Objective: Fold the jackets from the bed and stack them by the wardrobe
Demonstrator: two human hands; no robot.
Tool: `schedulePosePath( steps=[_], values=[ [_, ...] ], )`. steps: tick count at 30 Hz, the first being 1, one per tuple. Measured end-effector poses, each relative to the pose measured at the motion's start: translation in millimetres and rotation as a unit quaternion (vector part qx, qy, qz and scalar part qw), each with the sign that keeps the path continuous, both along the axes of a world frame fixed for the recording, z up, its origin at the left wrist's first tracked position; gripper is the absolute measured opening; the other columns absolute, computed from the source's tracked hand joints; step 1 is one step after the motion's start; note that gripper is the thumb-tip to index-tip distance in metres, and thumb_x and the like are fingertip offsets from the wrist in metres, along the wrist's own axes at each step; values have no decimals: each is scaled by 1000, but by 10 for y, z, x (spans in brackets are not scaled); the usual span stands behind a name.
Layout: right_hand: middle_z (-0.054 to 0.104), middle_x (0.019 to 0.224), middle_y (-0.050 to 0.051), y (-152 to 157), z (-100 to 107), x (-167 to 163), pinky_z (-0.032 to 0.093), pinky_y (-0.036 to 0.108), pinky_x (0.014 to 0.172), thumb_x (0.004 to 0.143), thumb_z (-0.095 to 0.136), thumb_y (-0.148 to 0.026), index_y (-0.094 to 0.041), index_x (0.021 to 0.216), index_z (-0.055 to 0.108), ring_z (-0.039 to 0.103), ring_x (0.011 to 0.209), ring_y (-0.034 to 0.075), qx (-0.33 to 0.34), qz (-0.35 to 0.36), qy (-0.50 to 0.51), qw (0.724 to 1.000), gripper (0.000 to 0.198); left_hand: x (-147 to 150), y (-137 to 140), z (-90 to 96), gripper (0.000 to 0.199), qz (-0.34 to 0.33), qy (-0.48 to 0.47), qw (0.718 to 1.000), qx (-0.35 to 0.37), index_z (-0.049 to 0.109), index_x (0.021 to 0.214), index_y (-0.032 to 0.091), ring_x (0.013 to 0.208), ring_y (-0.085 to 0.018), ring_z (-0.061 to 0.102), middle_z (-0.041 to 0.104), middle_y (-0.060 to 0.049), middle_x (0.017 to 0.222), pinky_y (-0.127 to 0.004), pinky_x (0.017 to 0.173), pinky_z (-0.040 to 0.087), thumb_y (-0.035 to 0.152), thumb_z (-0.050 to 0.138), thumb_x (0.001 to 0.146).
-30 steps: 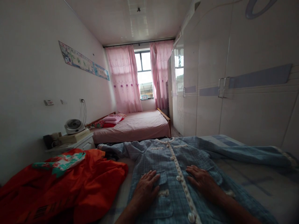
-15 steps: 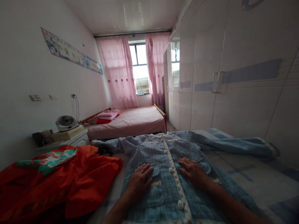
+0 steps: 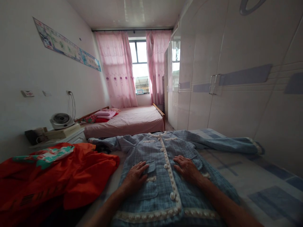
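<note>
A blue woven jacket with cream braided trim and round white buttons lies spread face up on a bed, its sleeves stretched out to both sides. My left hand rests flat on the jacket's left front, by a pocket flap, with fingers extended. On the other side of the button band, my right hand lies flat on the cloth near the opposite pocket, fingers stretched out. Neither hand grips anything. The jacket's front is buttoned, and its trimmed lower hem shows between my forearms.
Orange-red clothing with a green and white print is heaped to the left. Behind it, a fan stands on a bedside cabinet. Another bed is beyond the jacket. A white wardrobe lines the right side.
The camera view has shifted a little, so more of the jacket's lower hem shows. Both hands stay flat on the jacket in about the same places.
</note>
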State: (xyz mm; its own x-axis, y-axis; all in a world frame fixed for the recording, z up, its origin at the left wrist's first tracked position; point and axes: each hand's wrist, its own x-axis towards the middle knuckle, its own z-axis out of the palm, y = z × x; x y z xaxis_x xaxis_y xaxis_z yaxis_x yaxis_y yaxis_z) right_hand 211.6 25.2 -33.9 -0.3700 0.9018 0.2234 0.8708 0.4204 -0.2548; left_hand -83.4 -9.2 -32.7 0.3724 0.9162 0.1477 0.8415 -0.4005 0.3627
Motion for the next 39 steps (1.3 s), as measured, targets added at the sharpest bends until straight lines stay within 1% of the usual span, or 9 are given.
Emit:
schedulePosePath(
  steps=[6,9,13,17,21,26,31,35,39],
  values=[
    [42,140,15,-280,260,93,29,47,105,85,48,-38,-15,129,50,36,130,28,-19,9,-17,1000,50,-419,-655,244,47,-47,-39,993,-99,47,131,31,130,-24,38,36,-2,146,-36,107,32,44,50,86],
    [46,137,11,-647,437,272,33,43,103,85,49,-38,-19,129,50,43,125,25,-19,37,-3,999,48,-715,-1105,131,56,-50,-37,996,-64,42,134,36,132,-25,35,31,0,148,-36,107,33,45,59,81],
    [55,126,8,-1167,447,616,40,40,98,78,59,-38,-26,125,52,52,114,24,-18,58,-9,998,49,-872,-1405,-84,52,34,-43,998,13,50,129,34,124,-26,46,41,-3,142,-34,101,41,31,60,77],
    [55,124,7,-1442,259,896,40,43,96,71,64,-29,-28,123,54,51,113,26,25,48,-77,996,52,-711,-1412,-1,45,137,-53,989,2,54,125,22,102,-24,61,60,-9,118,-34,88,49,31,48,81],
    [59,118,7,-1505,116,948,42,40,91,73,53,-12,-25,119,54,54,109,23,96,56,-130,985,48,-553,-1330,180,50,210,-65,974,-50,53,125,17,90,-24,63,65,-8,102,-34,82,47,36,45,80],
    [64,107,8,-1465,48,902,44,37,83,75,41,0,-19,110,59,59,99,22,192,54,-157,967,44,-469,-1188,182,56,226,-267,932,-91,51,125,18,103,-27,61,67,-7,107,-34,86,46,52,43,82],
    [66,105,8,-1370,39,946,45,35,80,83,41,-7,-19,111,58,61,95,20,196,13,-134,971,35,-336,-1041,-23,79,241,-435,860,-114,36,134,12,111,-28,57,60,-14,121,-35,94,44,37,66,66],
    [64,111,9,-1331,59,1018,44,37,84,83,41,-9,-20,114,57,58,103,22,187,-5,-123,975,37,-287,-1000,-112,92,246,-456,851,-92,30,137,9,117,-29,52,54,-17,128,-36,101,37,31,72,58],
    [64,112,7,-1324,136,1047,46,35,84,84,38,-10,-22,117,57,58,104,20,118,-21,-102,988,40,-269,-1002,5,88,260,-468,838,-105,32,137,8,113,-27,55,56,-17,125,-33,97,41,30,69,60]
  ],
)
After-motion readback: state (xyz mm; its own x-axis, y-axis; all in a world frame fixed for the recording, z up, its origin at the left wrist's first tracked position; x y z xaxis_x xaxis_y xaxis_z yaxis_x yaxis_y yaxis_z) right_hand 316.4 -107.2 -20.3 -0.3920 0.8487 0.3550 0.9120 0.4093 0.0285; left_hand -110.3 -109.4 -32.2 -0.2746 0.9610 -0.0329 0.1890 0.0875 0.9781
